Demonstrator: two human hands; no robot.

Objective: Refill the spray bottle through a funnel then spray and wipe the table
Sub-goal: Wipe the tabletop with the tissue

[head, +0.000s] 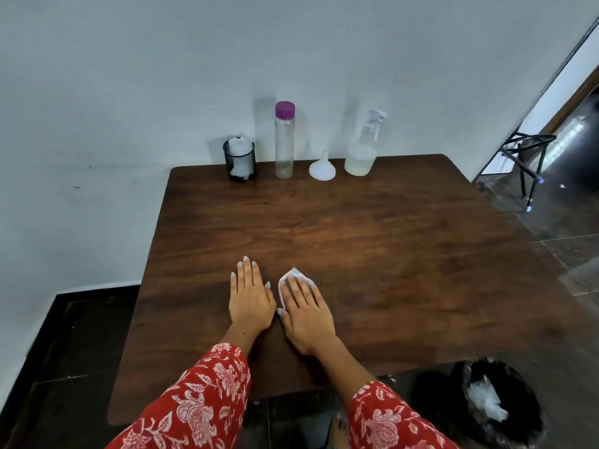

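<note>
Head view: right hand (303, 311) presses flat on the tissue (293, 276); left hand (251, 294) rests spread on the surface (389, 241). Tissue seems soft (tears easily), so press its middle.

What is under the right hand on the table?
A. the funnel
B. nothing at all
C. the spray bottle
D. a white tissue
D: the right hand lies flat with straight fingers on a white tissue that peeks out past its fingertips, while the funnel and spray bottle stand far back by the wall.

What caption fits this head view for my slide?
Right hand presses a white tissue flat on the wooden table, left hand resting beside it.
</note>
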